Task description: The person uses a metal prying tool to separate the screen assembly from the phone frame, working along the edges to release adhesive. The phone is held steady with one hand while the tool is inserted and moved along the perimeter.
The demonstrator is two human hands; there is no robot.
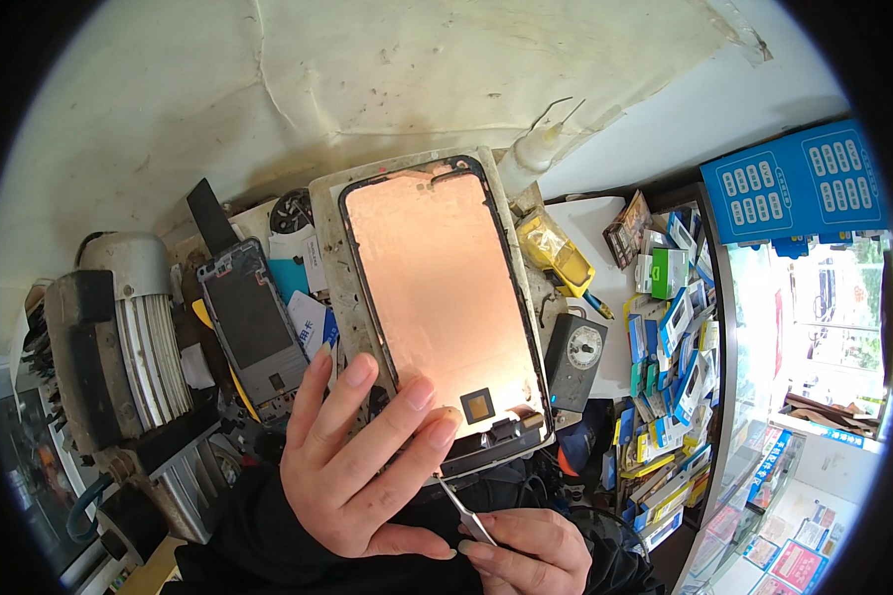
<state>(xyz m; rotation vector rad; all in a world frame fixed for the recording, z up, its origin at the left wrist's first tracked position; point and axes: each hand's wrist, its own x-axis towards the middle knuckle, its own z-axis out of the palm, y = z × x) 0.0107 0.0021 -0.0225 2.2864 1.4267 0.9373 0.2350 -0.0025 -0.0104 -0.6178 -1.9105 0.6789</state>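
A blue sign (796, 208) is showing two blocks of white printed labels (751, 188). One copper-faced, black-rimmed phone frame (437, 288) is lying near the right edge of a beige platform (332, 228). The left hand (362, 476), fingers slightly apart, is covering the frame's near-left corner; the right hand (533, 553) is clamping one slim metal tool (471, 521) between thumb and fingers.

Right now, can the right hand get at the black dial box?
Probably yes: nothing covers the face of the black dial box, though the right hand holds a slim metal tool.
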